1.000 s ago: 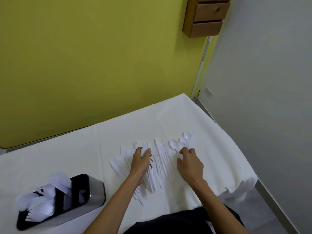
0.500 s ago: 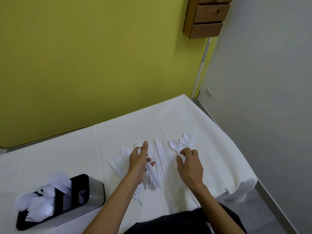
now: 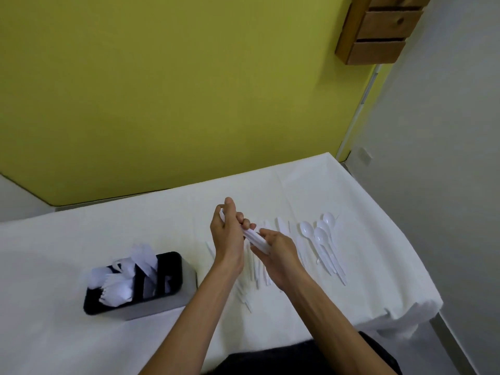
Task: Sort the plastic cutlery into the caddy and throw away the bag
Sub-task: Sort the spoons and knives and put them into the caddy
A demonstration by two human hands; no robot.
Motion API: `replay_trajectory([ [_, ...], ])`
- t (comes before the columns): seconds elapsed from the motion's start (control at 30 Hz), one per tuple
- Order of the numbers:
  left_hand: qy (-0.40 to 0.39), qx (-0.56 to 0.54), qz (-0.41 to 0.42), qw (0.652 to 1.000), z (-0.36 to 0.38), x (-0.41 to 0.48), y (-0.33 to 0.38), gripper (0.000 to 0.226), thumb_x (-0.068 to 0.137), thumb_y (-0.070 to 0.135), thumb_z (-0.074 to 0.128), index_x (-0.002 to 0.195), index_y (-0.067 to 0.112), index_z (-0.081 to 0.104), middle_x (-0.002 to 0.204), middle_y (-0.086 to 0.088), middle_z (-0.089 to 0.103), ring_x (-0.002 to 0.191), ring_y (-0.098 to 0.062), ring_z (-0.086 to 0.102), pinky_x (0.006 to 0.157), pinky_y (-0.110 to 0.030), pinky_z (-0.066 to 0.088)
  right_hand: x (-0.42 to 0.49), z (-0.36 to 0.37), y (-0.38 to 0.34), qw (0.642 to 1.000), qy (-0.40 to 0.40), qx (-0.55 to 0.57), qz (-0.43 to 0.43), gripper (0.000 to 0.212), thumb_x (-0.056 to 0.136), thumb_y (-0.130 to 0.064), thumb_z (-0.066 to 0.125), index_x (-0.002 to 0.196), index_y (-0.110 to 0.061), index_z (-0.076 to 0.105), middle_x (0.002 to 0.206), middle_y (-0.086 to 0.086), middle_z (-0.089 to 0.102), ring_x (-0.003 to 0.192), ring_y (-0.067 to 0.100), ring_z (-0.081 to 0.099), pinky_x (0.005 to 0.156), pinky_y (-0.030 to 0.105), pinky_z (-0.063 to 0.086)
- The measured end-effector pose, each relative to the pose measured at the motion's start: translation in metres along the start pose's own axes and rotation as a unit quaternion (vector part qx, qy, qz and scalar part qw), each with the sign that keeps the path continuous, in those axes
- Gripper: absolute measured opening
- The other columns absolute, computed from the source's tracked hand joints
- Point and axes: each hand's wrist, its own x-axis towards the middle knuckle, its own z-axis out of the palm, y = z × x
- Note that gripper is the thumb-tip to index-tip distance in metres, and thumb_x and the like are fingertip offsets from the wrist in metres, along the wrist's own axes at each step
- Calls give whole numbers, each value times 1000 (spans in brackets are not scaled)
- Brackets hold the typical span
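A white-clothed table (image 3: 67,253) is set against a yellow-green wall (image 3: 162,90). Left of the fingers (image 3: 245,222) stands the part-filled caddy (image 3: 159,305). Gathering is judged the step in hand: a bundle of white cutlery (image 3: 255,238) is gripped by the curled left hand (image 3: 228,236) and pinched at its near end by the right hand (image 3: 281,253). Spoons (image 3: 320,235) lie just right of the fingers. Next, carriage to its compartment is called for. No bag is seen.
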Motion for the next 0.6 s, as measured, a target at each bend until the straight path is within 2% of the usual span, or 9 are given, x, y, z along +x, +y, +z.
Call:
replay_trajectory([
  [0.07,5,6,38,999,-17,-3,19,34,104,32,48,75,18,40,59,3,37,49,-13,39,60,-33,47,-10,13,11,994,-18,-96,-44,22,96,-7,50,112,-7,64,116,8,63,109,25,64,96,39,55],
  [0.1,17,12,63,998,-31,-5,34,34,104,32,49,74,18,39,59,3,35,49,-13,38,59,-33,45,-17,25,18,979,-24,-182,-86,19,96,-11,52,110,-13,65,114,1,65,109,20,63,96,37,54],
  [0.2,44,21,137,989,-64,-7,77,35,105,31,49,74,18,39,59,3,34,50,-14,37,56,-30,44,-31,47,34,890,-39,-380,-250,25,102,-21,46,122,-26,60,122,-17,59,116,6,55,102,28,45],
  [0.27,94,21,179,979,-101,-12,110,33,105,30,50,75,18,41,58,3,34,50,-14,37,56,-29,45,-41,75,55,822,-100,-452,-331,34,104,-23,42,136,-23,53,136,-14,53,126,5,47,109,23,35],
  [0.33,135,17,213,968,-131,-18,135,31,104,29,51,76,18,42,59,3,35,50,-14,37,56,-29,46,-46,97,79,757,-159,-512,-373,40,103,-22,43,142,-18,46,148,-5,45,137,12,40,114,22,28],
  [0.4,176,14,244,954,-162,-25,154,32,104,29,51,75,19,42,60,3,36,50,-14,37,57,-30,46,-52,117,105,683,-190,-587,-391,46,101,-24,47,145,-13,41,153,2,39,144,21,32,120,34,26],
  [0.47,206,16,267,941,-187,-31,166,35,103,29,52,72,19,40,60,3,37,49,-14,38,57,-31,46,-54,127,129,614,-169,-653,-410,52,100,-29,44,148,-10,37,158,7,33,150,28,21,124,42,16],
  [0.53,228,28,281,932,-207,-34,168,36,104,29,51,71,19,39,61,2,37,50,-14,38,57,-31,46,-53,126,138,585,-135,-670,-437,54,99,-34,38,147,-9,40,158,8,35,150,31,22,122,45,16],
  [0.6,248,44,288,924,-223,-37,166,37,104,29,51,70,19,38,60,3,38,51,-15,40,59,-32,46,-51,125,141,573,-112,-669,-459,54,99,-35,34,145,-8,45,154,10,42,146,32,31,119,47,23],
])
